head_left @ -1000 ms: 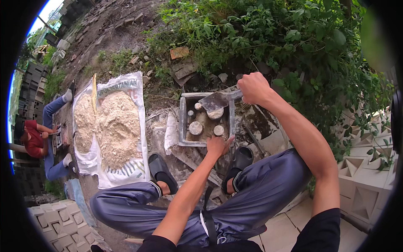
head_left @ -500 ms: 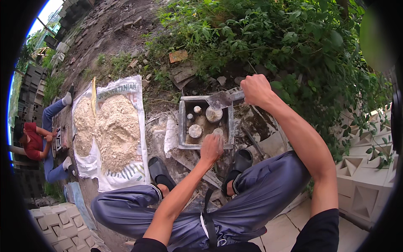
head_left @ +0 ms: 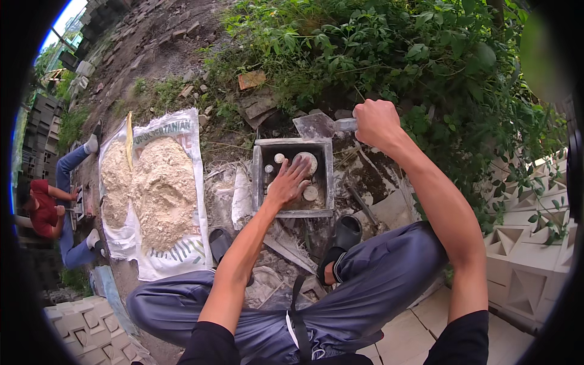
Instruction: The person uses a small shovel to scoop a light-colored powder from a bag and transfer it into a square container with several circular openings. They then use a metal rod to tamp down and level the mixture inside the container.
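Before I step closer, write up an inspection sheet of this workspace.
Surface: rough dirt ground, uneven.
Work items: square grey box with round pale-topped pieces inside; trowel, blade beyond the box's far edge; pale powder heaped on white sacking.
Clutter: bar-like tool right of the box; orange brick fragment beyond it.
Hands: left hand spread over the box, contact unclear; right hand closed on the trowel's handle.
Cables: nothing seen.
Surroundings: green plants ahead and right; pale patterned blocks at right; seated person in red at far left.
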`<move>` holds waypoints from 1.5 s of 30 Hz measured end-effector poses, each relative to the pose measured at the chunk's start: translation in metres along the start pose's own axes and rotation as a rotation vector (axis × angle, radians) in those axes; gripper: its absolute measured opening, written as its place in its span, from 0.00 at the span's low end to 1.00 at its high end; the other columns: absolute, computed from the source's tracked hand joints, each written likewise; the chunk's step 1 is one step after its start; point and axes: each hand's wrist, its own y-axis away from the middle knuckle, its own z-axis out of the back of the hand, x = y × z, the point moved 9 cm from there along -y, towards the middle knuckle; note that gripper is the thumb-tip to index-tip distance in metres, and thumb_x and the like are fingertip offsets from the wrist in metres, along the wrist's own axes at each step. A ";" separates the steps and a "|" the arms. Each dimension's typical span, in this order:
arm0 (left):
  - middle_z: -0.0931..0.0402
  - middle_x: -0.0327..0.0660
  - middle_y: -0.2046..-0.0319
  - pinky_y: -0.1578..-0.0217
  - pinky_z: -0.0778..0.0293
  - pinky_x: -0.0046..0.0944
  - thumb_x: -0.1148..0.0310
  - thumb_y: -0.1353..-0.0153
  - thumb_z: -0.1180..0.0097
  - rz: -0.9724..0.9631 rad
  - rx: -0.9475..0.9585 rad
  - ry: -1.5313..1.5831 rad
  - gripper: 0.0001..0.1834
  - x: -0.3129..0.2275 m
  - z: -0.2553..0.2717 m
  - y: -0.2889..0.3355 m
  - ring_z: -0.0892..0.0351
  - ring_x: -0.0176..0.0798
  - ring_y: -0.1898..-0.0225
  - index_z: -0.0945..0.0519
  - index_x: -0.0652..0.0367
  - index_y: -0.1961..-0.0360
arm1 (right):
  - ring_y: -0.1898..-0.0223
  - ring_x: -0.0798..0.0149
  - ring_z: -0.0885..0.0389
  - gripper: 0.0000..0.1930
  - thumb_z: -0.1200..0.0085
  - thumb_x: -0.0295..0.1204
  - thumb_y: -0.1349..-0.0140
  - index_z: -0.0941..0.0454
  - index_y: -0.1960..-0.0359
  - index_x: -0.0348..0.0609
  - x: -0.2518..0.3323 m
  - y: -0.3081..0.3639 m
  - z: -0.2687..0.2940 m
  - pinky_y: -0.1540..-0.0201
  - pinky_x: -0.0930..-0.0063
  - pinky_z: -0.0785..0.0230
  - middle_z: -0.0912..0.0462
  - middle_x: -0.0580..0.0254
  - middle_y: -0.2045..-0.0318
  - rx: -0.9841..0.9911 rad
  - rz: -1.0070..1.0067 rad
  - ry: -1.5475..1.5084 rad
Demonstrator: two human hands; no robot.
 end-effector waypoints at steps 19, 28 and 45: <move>0.53 0.43 0.32 0.33 0.59 0.50 0.54 0.35 0.61 0.016 0.051 -0.036 0.31 0.033 0.013 0.044 0.58 0.43 0.30 0.45 0.60 0.35 | 0.72 0.54 0.17 0.05 0.42 0.25 0.63 0.19 0.80 0.42 0.006 0.002 -0.004 0.70 0.67 0.25 0.18 0.54 0.79 0.019 0.027 0.027; 0.58 0.48 0.31 0.33 0.64 0.51 0.55 0.35 0.62 0.064 0.049 0.030 0.32 0.025 0.018 0.044 0.63 0.47 0.29 0.48 0.62 0.34 | 0.75 0.51 0.19 0.06 0.41 0.28 0.66 0.20 0.83 0.41 0.011 0.000 -0.006 0.72 0.63 0.26 0.20 0.52 0.81 -0.028 0.044 0.012; 0.54 0.51 0.33 0.33 0.59 0.51 0.58 0.34 0.62 0.076 0.038 0.244 0.30 -0.076 0.012 0.048 0.60 0.50 0.30 0.44 0.67 0.36 | 0.73 0.54 0.18 0.06 0.41 0.27 0.62 0.19 0.79 0.43 0.014 0.004 -0.008 0.70 0.66 0.25 0.18 0.55 0.79 0.035 0.050 0.019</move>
